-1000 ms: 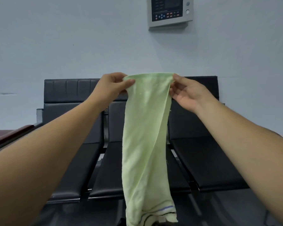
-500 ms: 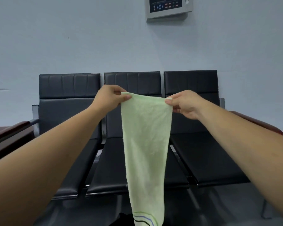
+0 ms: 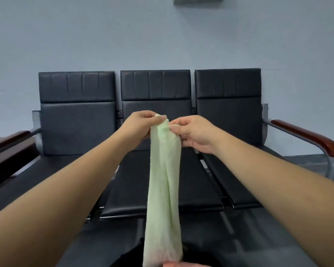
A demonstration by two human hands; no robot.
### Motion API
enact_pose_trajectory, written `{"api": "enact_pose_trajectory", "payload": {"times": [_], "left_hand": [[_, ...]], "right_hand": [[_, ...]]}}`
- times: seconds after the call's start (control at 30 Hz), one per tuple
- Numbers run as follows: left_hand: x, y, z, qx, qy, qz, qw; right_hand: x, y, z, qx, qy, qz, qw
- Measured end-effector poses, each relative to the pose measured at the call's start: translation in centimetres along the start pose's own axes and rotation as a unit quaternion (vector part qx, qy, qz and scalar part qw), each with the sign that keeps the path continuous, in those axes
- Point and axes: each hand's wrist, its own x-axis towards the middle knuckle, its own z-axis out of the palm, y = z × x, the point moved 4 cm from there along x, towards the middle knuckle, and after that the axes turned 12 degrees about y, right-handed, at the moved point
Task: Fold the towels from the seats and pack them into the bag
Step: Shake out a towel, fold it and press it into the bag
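A pale green towel (image 3: 164,182) hangs lengthwise in front of the middle seat, folded in on itself into a narrow strip. My left hand (image 3: 140,125) pinches its top edge from the left. My right hand (image 3: 193,133) pinches the same top edge from the right, and the two hands are almost touching. The towel's lower end runs out of view at the bottom. I see no bag.
A row of three black padded seats (image 3: 154,89) stands against a pale grey wall. Wooden armrests (image 3: 308,136) flank the row on both sides. A dark shape (image 3: 123,259) lies low beside the towel's foot. A wall panel's underside (image 3: 199,0) shows at the top.
My hands have come together, bringing the towel's two top corners close so it hangs narrower. The view has tilted down and the hands sit lower against the seats.
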Motion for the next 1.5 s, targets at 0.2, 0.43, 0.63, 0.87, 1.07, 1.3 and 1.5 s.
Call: {"api": "enact_pose_trajectory", "payload": {"times": [0.2, 0.43, 0.63, 0.87, 1.07, 1.3, 1.5], "left_hand": [[-2.8, -8.6, 1.3, 0.074, -0.250, -0.153, 0.953], [-4.9, -13.8, 3.0, -0.096, -0.198, -0.211, 0.953], [-4.1, -14.0, 3.6, -0.276, -0.063, -0.254, 0.925], [-4.2, -17.2, 2.1, -0.351, -0.045, -0.302, 0.885], [-4.0, -18.5, 0.2, -0.172, -0.111, -0.227, 0.952], [-4.6, -19.6, -1.1, -0.006, -0.077, -0.227, 0.971], [-4.5, -18.9, -1.4, -0.160, 0.017, -0.247, 0.956]], "right_hand": [[1.6, -0.5, -2.1, 0.246, 0.053, 0.038, 0.967], [3.0, 7.6, -4.8, 0.096, 0.204, 0.184, 0.957], [1.5, 15.9, -2.7, 0.197, 0.120, 0.279, 0.932], [-1.3, 21.0, 2.0, 0.204, -0.092, 0.289, 0.931], [-0.5, 19.2, 2.1, 0.221, 0.033, 0.213, 0.951], [-0.2, 18.0, 0.8, 0.287, 0.143, 0.204, 0.925], [-0.9, 17.2, 0.2, 0.102, 0.071, 0.217, 0.968]]}}
